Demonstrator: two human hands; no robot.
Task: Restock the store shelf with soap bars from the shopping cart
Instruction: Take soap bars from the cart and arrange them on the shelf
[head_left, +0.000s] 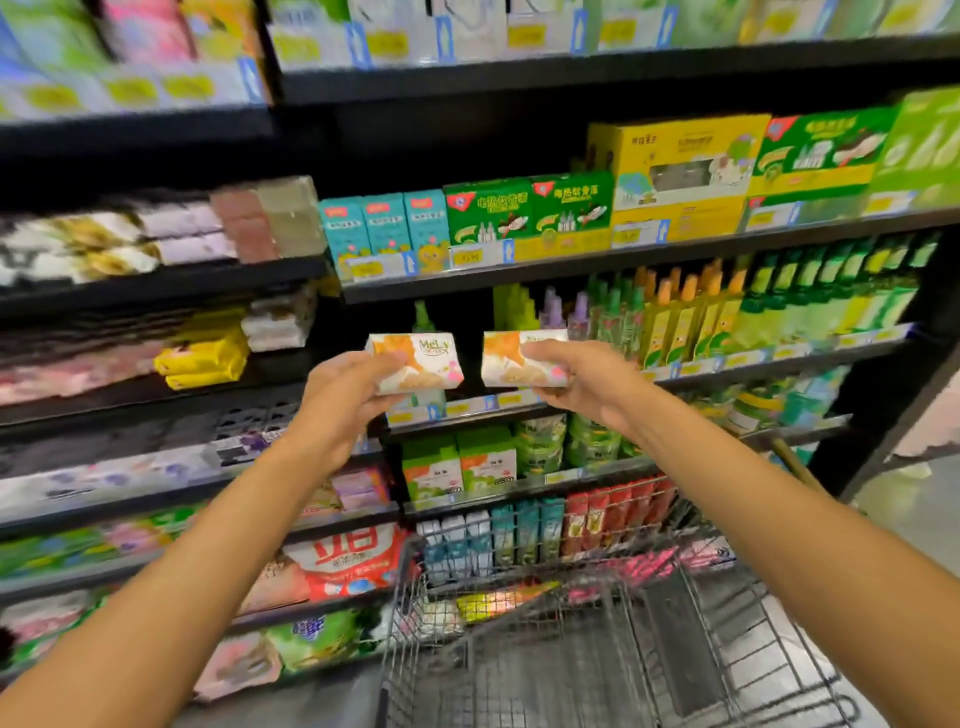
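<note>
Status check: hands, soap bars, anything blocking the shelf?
Left hand grips one soap bar. Right hand grips second soap bar. Both raised before the shelves, above shopping cart. Nothing blocking.

Both bare arms reach forward and up, nearly straight at the elbows, and draw toward each other above the shopping cart. The left hand grips one soap bar, fingers curled over its top and thumb beneath. The right hand grips a second soap bar alike, level with the left, just apart.
</note>
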